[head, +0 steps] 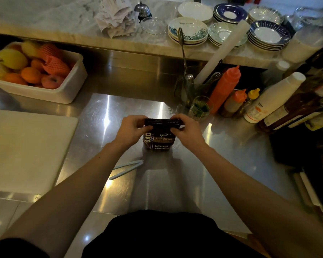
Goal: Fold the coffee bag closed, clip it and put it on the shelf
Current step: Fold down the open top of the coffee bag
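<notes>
A dark coffee bag (159,142) with white lettering stands upright on the steel counter (119,112) in the middle of the view. Its top edge is folded over toward me into a flat band. My left hand (131,130) pinches the left end of that folded band. My right hand (186,130) pinches the right end. A pale blue bag clip (126,169) lies open on the counter, just near and left of the bag, touching neither hand. A marble shelf (63,30) runs across the back, above the counter.
A white cutting board (24,149) lies at the left. A white tub of fruit (35,71) sits at the back left. Sauce bottles (226,88), a glass (199,108) and a utensil holder crowd the right. Stacked plates (188,30) and paper slips fill the shelf.
</notes>
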`<action>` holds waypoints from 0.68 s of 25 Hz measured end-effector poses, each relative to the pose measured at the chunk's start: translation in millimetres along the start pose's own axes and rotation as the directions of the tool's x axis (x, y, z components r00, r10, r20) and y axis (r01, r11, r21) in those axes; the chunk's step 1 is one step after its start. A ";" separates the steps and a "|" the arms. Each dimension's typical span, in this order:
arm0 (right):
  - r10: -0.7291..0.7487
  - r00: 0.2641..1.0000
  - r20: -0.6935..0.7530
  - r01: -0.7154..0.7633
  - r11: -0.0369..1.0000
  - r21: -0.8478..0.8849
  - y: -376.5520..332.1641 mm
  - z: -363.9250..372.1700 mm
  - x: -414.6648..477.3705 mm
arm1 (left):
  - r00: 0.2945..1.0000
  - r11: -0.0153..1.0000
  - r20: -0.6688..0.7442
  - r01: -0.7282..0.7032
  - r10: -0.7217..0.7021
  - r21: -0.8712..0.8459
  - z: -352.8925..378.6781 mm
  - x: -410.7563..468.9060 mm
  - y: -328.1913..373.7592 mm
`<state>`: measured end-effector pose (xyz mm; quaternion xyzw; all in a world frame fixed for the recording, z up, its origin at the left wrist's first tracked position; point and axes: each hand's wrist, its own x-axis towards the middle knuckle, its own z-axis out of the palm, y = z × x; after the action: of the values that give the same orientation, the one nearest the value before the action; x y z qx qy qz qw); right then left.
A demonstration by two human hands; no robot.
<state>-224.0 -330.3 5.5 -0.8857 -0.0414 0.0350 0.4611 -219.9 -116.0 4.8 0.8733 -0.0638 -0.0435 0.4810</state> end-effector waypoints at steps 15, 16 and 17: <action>-0.011 0.993 -0.116 0.012 1.000 0.007 4.9 6.9 -3.8 | 0.989 0.992 -0.098 0.106 -0.112 -0.071 17.0 -14.4 -5.3; -0.026 0.993 -0.114 0.028 1.000 0.014 0.3 4.9 -3.0 | 0.988 0.992 -0.113 0.098 -0.107 -0.083 13.1 -15.8 -4.4; -0.045 0.993 -0.106 0.048 0.999 0.021 -5.2 4.1 -2.8 | 0.987 0.992 -0.128 0.088 -0.099 -0.092 7.5 -19.2 -3.7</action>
<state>-227.4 -324.2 7.5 -0.8797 -0.0372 -0.0220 0.4735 -239.7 -117.4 -2.0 0.8547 0.0113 -0.0106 0.5189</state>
